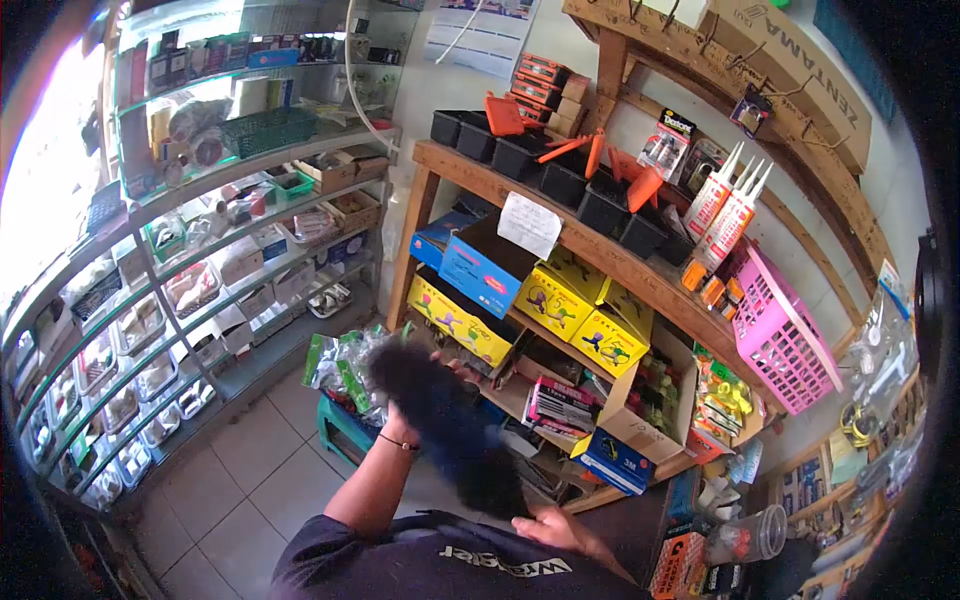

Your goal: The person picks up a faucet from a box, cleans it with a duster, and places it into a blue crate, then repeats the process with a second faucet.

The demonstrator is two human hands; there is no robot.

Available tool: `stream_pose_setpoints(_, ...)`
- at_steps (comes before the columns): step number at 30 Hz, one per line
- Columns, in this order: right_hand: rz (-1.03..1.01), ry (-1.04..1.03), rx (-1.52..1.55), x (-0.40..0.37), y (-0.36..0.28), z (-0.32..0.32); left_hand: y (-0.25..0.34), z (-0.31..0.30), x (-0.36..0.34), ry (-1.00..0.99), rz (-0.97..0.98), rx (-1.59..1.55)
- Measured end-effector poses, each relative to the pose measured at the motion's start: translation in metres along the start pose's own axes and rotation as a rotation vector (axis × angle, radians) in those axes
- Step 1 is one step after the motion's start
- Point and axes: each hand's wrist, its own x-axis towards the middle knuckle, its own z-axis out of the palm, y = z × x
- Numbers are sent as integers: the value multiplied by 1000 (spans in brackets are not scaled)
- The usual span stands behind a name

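Note:
A dark, fluffy duster [440,405] slants across the middle of the view, smeared by motion. Its lower end is in my right hand [555,528], closed around it near my shirt front. My left hand [398,425], with a thin bracelet at the wrist, is on the upper part of the duster. Some of its fingertips show past the far side, and the dark fluff hides the rest of that hand. Just beyond the duster's upper end are clear plastic packets [350,365] on a green stool [335,430].
Ahead stands a wooden shelf [560,215] with black bins, yellow boxes [455,325] and sealant tubes [725,205]. A pink basket [785,330] hangs at its right. Glass shelving [230,300] with trays lines the left side, above a tiled floor [235,470].

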Motion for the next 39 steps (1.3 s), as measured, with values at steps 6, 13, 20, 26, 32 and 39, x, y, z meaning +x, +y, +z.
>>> stream_pose_setpoints(6, 104, -90, 438, 4, 10, 6, 35, 15, -20, -555, -158, -296)
stream_pose_setpoints(13, 100, -74, 417, -2, 1, 15, 33, 3, -23, -727, -238, -625)
stream_pose_setpoints(20, 50, -55, 289, -4, 14, 16, 31, 34, -34, -13, -63, 33)
stream_pose_setpoints(26, -60, -65, 193, -10, 20, 22, 25, 53, -41, -153, -75, 133)
stream_pose_setpoints(32, 157, -58, 396, -12, 36, 12, 9, 63, -34, 47, 47, 80)
stream_pose_setpoints(39, 301, -51, 527, -23, 41, -5, 8, 47, -29, -492, -293, -624)
